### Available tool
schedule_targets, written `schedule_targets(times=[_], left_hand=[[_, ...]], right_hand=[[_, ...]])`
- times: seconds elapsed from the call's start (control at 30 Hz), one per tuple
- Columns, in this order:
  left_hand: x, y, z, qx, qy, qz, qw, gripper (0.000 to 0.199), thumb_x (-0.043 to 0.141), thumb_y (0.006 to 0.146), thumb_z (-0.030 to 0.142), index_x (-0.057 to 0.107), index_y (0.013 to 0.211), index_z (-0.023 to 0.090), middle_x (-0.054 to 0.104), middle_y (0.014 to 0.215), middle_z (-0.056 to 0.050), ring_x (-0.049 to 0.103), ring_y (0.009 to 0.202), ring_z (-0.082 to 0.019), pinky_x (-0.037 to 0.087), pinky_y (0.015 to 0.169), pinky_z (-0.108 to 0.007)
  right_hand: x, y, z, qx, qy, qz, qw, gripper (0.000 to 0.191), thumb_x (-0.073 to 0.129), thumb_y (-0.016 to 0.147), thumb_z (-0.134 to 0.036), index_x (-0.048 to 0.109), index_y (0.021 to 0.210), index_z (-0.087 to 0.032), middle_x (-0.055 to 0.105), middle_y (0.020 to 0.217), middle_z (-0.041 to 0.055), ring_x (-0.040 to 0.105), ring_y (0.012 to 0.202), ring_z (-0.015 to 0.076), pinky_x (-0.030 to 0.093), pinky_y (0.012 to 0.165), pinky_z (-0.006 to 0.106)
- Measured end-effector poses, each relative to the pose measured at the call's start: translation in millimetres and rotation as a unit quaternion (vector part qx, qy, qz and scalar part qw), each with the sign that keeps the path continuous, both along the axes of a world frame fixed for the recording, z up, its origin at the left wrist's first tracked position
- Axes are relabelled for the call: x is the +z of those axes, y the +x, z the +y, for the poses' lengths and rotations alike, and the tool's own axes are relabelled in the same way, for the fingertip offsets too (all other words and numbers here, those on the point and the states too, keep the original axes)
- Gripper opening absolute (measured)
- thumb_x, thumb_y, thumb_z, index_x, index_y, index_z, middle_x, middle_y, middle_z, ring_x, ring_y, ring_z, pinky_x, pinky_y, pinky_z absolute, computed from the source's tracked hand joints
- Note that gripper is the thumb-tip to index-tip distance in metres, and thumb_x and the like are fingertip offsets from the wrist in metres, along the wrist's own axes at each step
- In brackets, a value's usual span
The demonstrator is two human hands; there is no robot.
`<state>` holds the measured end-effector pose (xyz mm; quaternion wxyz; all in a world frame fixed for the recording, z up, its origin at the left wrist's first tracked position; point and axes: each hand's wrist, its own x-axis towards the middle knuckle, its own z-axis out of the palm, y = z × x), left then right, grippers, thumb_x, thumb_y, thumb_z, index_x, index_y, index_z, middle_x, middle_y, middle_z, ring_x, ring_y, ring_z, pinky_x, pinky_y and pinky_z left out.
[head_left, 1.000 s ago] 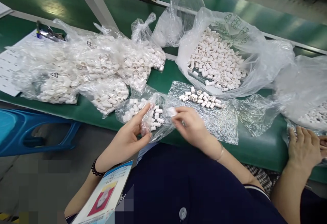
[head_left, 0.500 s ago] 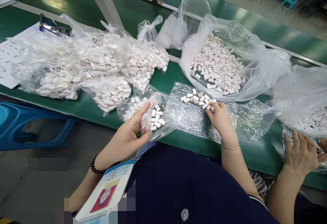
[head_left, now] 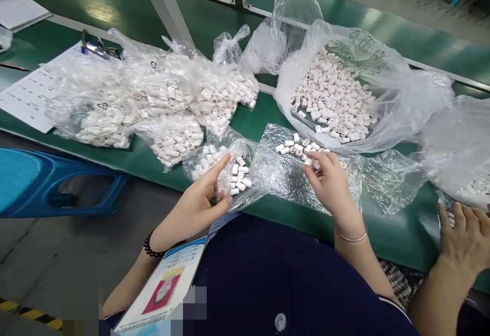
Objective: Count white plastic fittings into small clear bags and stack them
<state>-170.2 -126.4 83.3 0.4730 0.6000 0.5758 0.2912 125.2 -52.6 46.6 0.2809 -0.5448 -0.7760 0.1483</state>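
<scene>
A long green desk [head_left: 398, 231] runs before me; my left grip [head_left: 199, 200] is closed on a small clear plastic bag [head_left: 264, 167] partly filled with short white cylindrical tubes [head_left: 240, 177]; at three o'clock from it, my right grip [head_left: 333, 188] pinches such tubes, how many I cannot tell, over a crinkled shiny plastic sheet [head_left: 291, 188]; more lie loose there at its ten o'clock; a large open translucent bag [head_left: 390, 111] of them sits at its twelve, a co-worker's hand [head_left: 467, 239] at its four; filled clear bags [head_left: 164, 101] lie at my left grip's eleven.

Bright glare flecks the silvery sheet [head_left: 289, 185]
</scene>
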Motion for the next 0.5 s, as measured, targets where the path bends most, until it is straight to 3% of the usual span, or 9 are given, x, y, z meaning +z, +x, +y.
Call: schedule_targets(times=[0.1,0.2,0.27,0.37,0.5], left_hand=[[-0.7,3,2,-0.012,0.001,-0.010,1.000,0.074,0.057,0.093,0.034,0.022,0.159,0.036,0.033,0.163,-0.008,0.054,0.070,-0.011,0.055,0.064,-0.027],[-2.9,3,2,-0.003,0.014,-0.011,1.000,0.074,0.057,0.093,0.036,0.024,0.159,0.034,0.034,0.162,-0.009,0.056,0.072,-0.011,0.056,0.065,-0.026],[-4.2,1,1,0.004,0.021,-0.004,1.000,0.075,0.058,0.093,0.036,0.023,0.159,0.035,0.036,0.161,-0.009,0.054,0.069,-0.010,0.055,0.062,-0.025],[-4.5,-1,-1,0.007,0.012,0.012,1.000,0.075,0.057,0.092,0.035,0.023,0.159,0.034,0.036,0.161,-0.010,0.053,0.068,-0.009,0.053,0.061,-0.025],[-1.2,-1,1,0.006,0.009,0.007,1.000,0.075,0.056,0.093,0.035,0.023,0.160,0.030,0.037,0.160,-0.011,0.058,0.077,-0.014,0.055,0.066,-0.027]], right_hand=[[4.8,-41,-12,0.145,0.084,0.069,0.983,0.028,0.051,0.101,-0.029,0.058,0.127,-0.023,0.060,0.119,0.0125,0.065,0.097,0.0199,0.060,0.077,0.033],[-0.1,-62,-11,0.247,0.124,0.033,0.960,0.034,0.050,0.103,-0.032,0.053,0.135,-0.022,0.056,0.133,0.0145,0.063,0.108,0.0203,0.060,0.083,0.033],[-6.2,-56,-5,0.210,0.129,0.000,0.969,0.033,0.050,0.102,-0.034,0.056,0.132,-0.021,0.059,0.127,0.0143,0.063,0.104,0.0214,0.060,0.082,0.035],[-15.7,-29,9,0.064,0.078,-0.069,0.993,0.027,0.053,0.100,-0.033,0.061,0.120,-0.017,0.061,0.112,0.0149,0.061,0.099,0.0257,0.059,0.073,0.037],[-26.9,-2,22,-0.052,-0.019,-0.176,0.983,0.023,0.055,0.096,-0.026,0.065,0.114,-0.014,0.057,0.109,0.0190,0.055,0.099,0.0312,0.053,0.064,0.037]])
